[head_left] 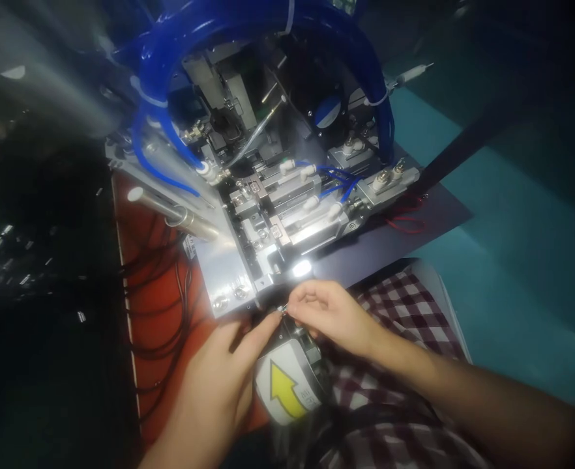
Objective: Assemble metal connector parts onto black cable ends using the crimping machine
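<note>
My right hand [334,314] is at the front end of a metal machine assembly [287,208], thumb and forefinger pinched together. At their tips shows a small shiny piece [283,309], too small to name. From the left, my left hand [223,368] reaches the same spot. Its thumb tip touches or nearly touches the small piece, and its other fingers are curled out of sight. What they grip is hidden. Just below both hands is a round motor-like part [294,384] with a white label and a yellow arrow.
Thick blue hoses [263,23] arch over the assembly. A metal rod [173,213] sticks out on the left. Dark cables [180,319] lie across an orange-red surface [153,286]. Checkered cloth [414,299] is under my right forearm, and a teal floor [502,280] is at right.
</note>
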